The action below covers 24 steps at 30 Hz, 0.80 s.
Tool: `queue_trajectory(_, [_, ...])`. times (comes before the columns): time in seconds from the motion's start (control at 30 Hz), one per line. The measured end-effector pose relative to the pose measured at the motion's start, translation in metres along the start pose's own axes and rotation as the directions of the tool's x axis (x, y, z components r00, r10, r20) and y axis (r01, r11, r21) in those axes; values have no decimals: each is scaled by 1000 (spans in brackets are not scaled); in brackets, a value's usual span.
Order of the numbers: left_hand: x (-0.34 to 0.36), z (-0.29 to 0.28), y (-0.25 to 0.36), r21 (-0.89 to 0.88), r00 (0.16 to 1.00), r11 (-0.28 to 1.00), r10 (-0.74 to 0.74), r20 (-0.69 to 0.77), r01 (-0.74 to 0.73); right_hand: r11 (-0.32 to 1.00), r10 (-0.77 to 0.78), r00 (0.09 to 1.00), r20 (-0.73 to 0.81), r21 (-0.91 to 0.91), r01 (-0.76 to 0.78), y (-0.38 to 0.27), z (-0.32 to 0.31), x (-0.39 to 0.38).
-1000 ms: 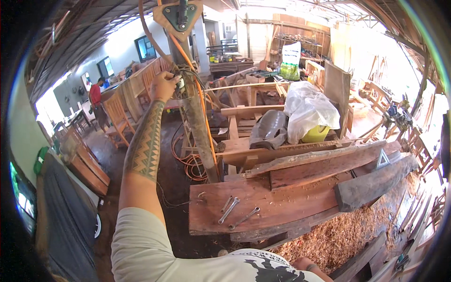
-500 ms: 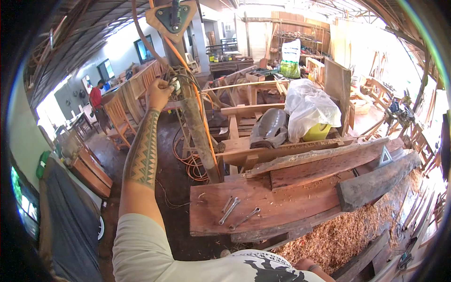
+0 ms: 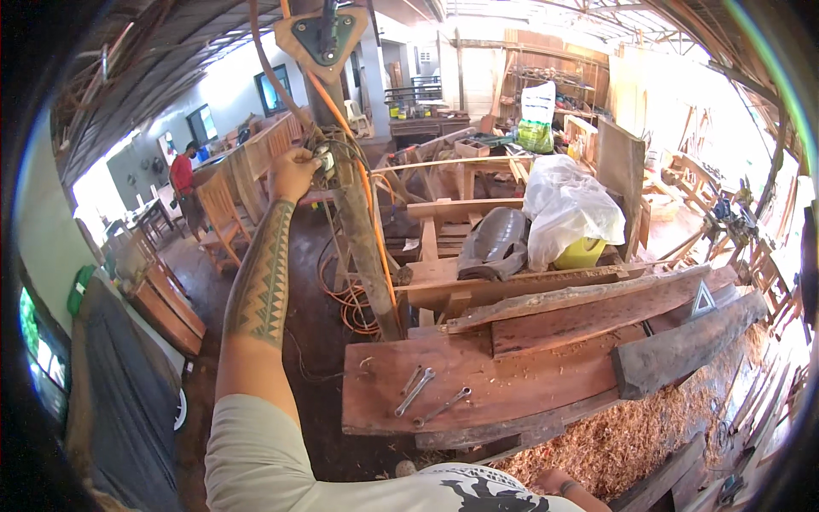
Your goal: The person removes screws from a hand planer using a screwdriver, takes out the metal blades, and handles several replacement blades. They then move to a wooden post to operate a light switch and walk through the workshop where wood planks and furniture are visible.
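Observation:
Stretched far forward, my left hand (image 3: 293, 175) is closed, fingertips pinched at a small whitish fitting (image 3: 325, 162) on a wooden post (image 3: 357, 222). What kind of fitting it is I cannot make out. Dark cables and an orange cord (image 3: 375, 230) run along the post around it. My right hand (image 3: 554, 480) is low at the bottom edge, beside my shirt and above wood shavings; its fingers are mostly hidden. Between my arms lies a broad reddish plank (image 3: 486, 375) carrying a combination wrench (image 3: 415, 392) and a second wrench (image 3: 444, 406).
A dark, rough slab (image 3: 691, 346) and a metal triangle square (image 3: 703, 299) lie at the plank's right. Wood shavings (image 3: 589, 439) cover the ground there. Beyond are a plastic-covered yellow container (image 3: 582, 253) and timber frames. A person in red (image 3: 182, 175) stands far left near wooden chairs.
The view has shifted slightly, so the scene sits a little differently in the picture. My left hand stays at the fitting on the post, and the wrenches have not moved on the plank.

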<state>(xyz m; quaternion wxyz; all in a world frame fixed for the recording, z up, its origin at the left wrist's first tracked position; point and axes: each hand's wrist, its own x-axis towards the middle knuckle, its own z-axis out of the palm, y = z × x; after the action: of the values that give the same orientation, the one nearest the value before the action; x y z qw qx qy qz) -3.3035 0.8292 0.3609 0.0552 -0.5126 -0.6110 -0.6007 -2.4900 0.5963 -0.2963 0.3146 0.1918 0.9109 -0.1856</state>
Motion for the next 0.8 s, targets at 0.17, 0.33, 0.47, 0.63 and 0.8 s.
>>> queue_trajectory(0.17, [2, -4, -9, 98, 999, 994, 35, 28, -38, 994, 48, 998, -27, 101, -45, 3, 7, 5])
queue_trajectory(0.33, [2, 2, -11, 164, 996, 983, 85, -39, -78, 995, 36, 999, -19, 94, -35, 4, 12, 7])
queue_trajectory(0.47, [10, -2, 1, 222, 999, 974, 52, -8, -49, 997, -71, 997, 3, -28, 71, 2, 3, 8])
queue_trajectory(0.63, [14, -23, -8, 311, 998, 949, 64, -13, -56, 991, 17, 1000, -14, 133, -15, -13, -17, 22])
queue_trajectory(0.8, [8, 9, -19, 217, 951, 943, 283, -127, -251, 999, -25, 1000, 14, 25, 25, 3, -12, 38])
